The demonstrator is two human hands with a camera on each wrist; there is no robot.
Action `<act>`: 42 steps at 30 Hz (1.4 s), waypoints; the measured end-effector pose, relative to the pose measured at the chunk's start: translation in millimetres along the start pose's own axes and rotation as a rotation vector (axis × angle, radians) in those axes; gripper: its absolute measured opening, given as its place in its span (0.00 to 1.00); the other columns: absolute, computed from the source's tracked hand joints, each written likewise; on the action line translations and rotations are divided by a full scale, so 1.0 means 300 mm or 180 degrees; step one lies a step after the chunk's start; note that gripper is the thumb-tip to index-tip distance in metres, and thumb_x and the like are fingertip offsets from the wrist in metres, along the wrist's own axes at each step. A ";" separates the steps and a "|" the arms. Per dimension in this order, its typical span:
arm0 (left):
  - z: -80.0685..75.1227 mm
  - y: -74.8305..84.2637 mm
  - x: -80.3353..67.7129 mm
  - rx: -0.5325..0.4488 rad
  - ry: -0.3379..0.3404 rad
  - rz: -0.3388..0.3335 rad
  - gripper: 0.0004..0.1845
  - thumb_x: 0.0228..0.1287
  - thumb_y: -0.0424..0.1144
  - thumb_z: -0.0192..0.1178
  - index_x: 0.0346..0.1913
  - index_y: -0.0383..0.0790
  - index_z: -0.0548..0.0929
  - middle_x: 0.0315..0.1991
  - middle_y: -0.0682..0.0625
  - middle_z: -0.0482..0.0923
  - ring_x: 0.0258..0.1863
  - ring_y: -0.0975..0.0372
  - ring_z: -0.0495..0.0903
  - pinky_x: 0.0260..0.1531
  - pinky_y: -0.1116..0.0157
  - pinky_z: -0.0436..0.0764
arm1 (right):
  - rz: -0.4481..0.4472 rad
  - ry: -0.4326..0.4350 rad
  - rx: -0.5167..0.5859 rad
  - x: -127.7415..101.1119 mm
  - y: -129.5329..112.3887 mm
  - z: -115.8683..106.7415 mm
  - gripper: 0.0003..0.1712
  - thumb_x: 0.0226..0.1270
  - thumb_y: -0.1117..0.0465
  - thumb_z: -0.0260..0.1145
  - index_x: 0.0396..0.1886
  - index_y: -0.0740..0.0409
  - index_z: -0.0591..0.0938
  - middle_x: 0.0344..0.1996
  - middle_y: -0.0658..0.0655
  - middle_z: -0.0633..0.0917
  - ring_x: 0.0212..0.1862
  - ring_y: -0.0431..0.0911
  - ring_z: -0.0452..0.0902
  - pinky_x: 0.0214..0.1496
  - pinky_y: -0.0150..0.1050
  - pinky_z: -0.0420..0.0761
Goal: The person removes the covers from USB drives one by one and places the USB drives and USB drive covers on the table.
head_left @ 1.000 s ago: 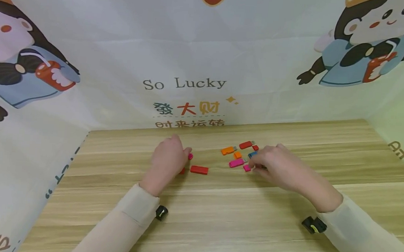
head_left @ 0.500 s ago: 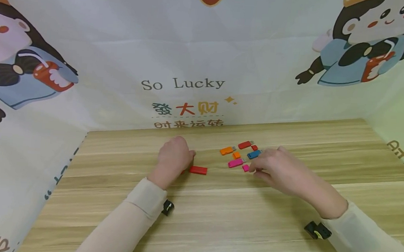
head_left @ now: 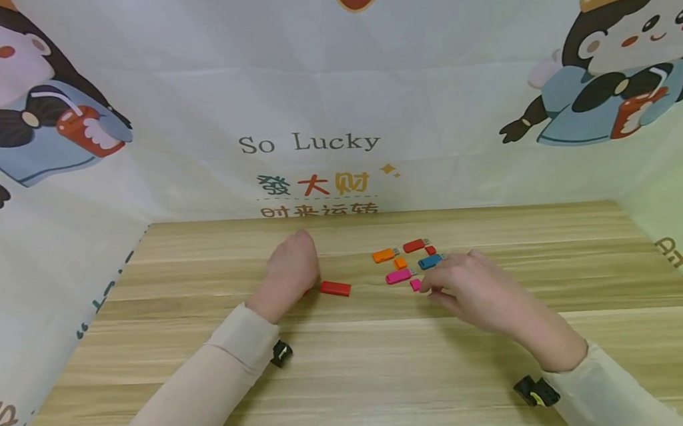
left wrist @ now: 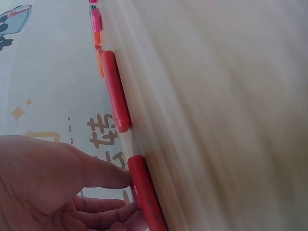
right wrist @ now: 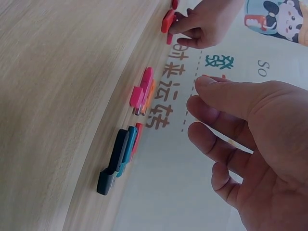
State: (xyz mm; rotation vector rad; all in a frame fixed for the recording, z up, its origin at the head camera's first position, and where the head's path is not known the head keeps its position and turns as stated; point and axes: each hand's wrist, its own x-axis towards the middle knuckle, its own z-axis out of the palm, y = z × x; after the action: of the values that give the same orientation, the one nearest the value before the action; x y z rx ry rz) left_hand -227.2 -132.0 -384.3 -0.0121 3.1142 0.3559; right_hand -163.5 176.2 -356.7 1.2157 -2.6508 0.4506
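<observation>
Backdrop (head_left: pixel 352 73): smooth printed cloth, creased, with cartoon figures and lettering.
Table (head_left: pixel 365 375): flat pale wood, long straight grain.
Left hand (head_left: pixel 290 270): over the last second it has drawn in; the pink piece seen past its fingertips a second ago no longer shows. Fingers curl loosely with tips at a red piece (left wrist: pixel 144 192) lying on the wood; whether they grip it, I cannot tell.
Right hand (head_left: pixel 469 288): barely shifted since half a second ago, so its work looks paused. Fingers loosely bent and spread, holding nothing, tips just beside a small pink cap (head_left: pixel 415 284).
Red bar (head_left: pixel 335 288): matte plastic, rounded oblong, just right of the left hand.
Cluster: small glossy oblongs, orange (head_left: pixel 383 255), red (head_left: pixel 414 245), blue (head_left: pixel 430 261), pink (head_left: pixel 399 276), close together, unmoved.
</observation>
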 end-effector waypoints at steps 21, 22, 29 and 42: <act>-0.038 0.001 -0.064 0.0336 0.0281 0.0623 0.08 0.71 0.29 0.61 0.44 0.24 0.82 0.41 0.38 0.77 0.38 0.46 0.82 0.41 0.49 0.87 | 0.0092 -0.0009 0.0209 0.020 -0.016 -0.002 0.16 0.60 0.65 0.83 0.48 0.59 0.91 0.41 0.52 0.90 0.41 0.48 0.86 0.46 0.46 0.86; -0.040 0.002 -0.069 0.0322 0.0281 0.0656 0.07 0.70 0.28 0.62 0.45 0.24 0.82 0.42 0.38 0.76 0.38 0.47 0.82 0.41 0.49 0.87 | 0.0087 -0.0001 0.0204 0.022 -0.017 -0.002 0.17 0.60 0.65 0.83 0.49 0.59 0.91 0.41 0.53 0.90 0.42 0.48 0.86 0.46 0.46 0.86; -0.054 0.023 -0.100 0.0241 0.0447 0.0875 0.04 0.71 0.26 0.61 0.42 0.26 0.82 0.42 0.38 0.74 0.35 0.50 0.77 0.38 0.52 0.85 | 0.0151 0.0004 0.0233 0.038 -0.028 -0.005 0.18 0.61 0.64 0.82 0.51 0.57 0.90 0.45 0.53 0.90 0.44 0.49 0.86 0.49 0.47 0.86; -0.064 0.068 -0.158 -0.0010 0.0581 0.1112 0.02 0.72 0.26 0.64 0.44 0.30 0.83 0.38 0.43 0.75 0.35 0.52 0.79 0.39 0.54 0.85 | 0.0216 0.0051 0.0197 0.063 -0.048 0.000 0.17 0.65 0.62 0.80 0.53 0.55 0.89 0.47 0.51 0.89 0.45 0.47 0.85 0.49 0.45 0.86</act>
State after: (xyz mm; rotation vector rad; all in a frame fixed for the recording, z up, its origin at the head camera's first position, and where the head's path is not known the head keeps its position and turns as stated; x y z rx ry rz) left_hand -180.1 -116.0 -360.6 0.5343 3.2898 0.3815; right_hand -164.7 153.9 -348.4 1.1368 -2.6900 0.5549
